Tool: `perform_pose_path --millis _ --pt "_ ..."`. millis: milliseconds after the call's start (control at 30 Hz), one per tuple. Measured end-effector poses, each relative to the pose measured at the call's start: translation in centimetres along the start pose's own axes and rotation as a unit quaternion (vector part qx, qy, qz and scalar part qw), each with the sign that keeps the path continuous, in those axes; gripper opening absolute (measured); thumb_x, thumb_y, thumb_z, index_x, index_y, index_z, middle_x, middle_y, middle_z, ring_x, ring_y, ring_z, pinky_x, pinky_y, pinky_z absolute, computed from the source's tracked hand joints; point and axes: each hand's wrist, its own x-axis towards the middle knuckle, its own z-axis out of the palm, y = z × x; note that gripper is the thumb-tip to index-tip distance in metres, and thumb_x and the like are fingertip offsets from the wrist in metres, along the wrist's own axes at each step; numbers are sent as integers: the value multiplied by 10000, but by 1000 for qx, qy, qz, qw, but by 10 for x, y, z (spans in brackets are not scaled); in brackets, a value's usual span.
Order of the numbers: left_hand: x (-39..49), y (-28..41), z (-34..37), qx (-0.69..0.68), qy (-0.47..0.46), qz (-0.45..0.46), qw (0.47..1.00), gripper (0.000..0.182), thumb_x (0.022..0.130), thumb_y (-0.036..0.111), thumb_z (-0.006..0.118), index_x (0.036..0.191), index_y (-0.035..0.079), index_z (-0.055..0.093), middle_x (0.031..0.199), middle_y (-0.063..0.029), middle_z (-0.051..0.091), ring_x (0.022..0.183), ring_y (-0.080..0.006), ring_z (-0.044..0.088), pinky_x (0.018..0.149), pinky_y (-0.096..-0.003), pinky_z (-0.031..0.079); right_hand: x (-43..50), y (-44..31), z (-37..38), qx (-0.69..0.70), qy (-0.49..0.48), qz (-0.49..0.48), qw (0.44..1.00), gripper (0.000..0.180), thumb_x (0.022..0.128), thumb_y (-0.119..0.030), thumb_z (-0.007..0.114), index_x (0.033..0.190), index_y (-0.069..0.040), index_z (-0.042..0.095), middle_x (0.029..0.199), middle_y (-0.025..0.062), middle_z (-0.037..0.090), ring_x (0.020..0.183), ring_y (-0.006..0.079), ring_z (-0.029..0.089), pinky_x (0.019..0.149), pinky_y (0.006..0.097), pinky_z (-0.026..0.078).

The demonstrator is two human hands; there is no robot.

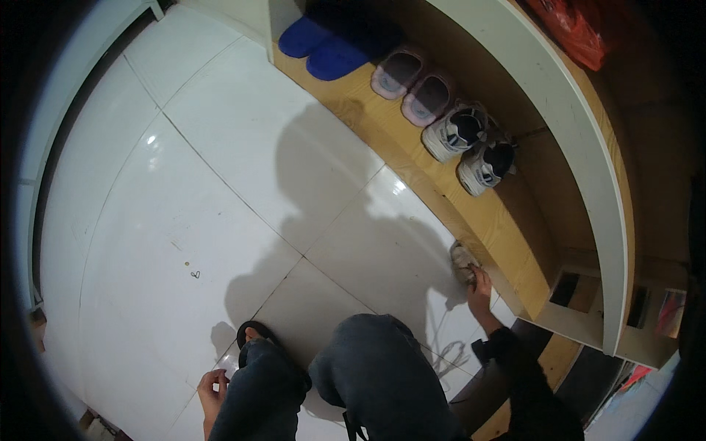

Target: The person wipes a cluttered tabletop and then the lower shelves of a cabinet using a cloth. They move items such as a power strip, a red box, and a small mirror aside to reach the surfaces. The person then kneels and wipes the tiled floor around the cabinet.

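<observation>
My right hand (481, 286) is at the foot of the shoe shelf (507, 234), its fingers on the upper of a light-coloured shoe (462, 258). That shoe is on the white tile floor, close against the shelf's wooden base. My fingers cover its near end, so the grip is only partly visible. Low on the other side, my left hand (212, 388) hangs beside my left leg (255, 386), fingers curled. No object shows in it, though its inner side is hidden. My left foot is in a black slipper (241, 332).
Along the shelf stand blue slippers (333, 58), pink slippers (424, 102) and white-and-black sneakers (485, 168). A red plastic bag (579, 36) lies on top. A small looped item (195, 274) is on the floor. A white-framed panel (60, 127) borders the left.
</observation>
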Motion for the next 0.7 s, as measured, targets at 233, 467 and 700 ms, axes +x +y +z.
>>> perform_pose_path --millis 233,467,700 --pt "9 26 -3 54 -43 48 996 99 916 29 646 981 -37 682 841 -122 664 751 -180 628 674 -319 509 66 -248 109 -32 98 -42 994 440 843 -55 519 1281 -44 564 1232 201 580 1169 382 509 1014 495 366" --pt "25 83 -14 86 -5 127 988 84 929 6 613 965 -32 678 799 -131 666 727 -188 636 658 -311 498 46 -454 83 563 -268 -244 743 393 921 -80 511 1306 -44 581 1168 170 637 1109 280 594 973 405 459" --pt "47 110 -33 176 -31 196 964 88 892 -36 602 918 -19 684 763 -127 665 686 -226 642 664 -331 492 123 -367 29 444 -122 -269 846 514 945 -141 559 1448 -145 456 1506 129 392 1293 300 477 1071 437 388"
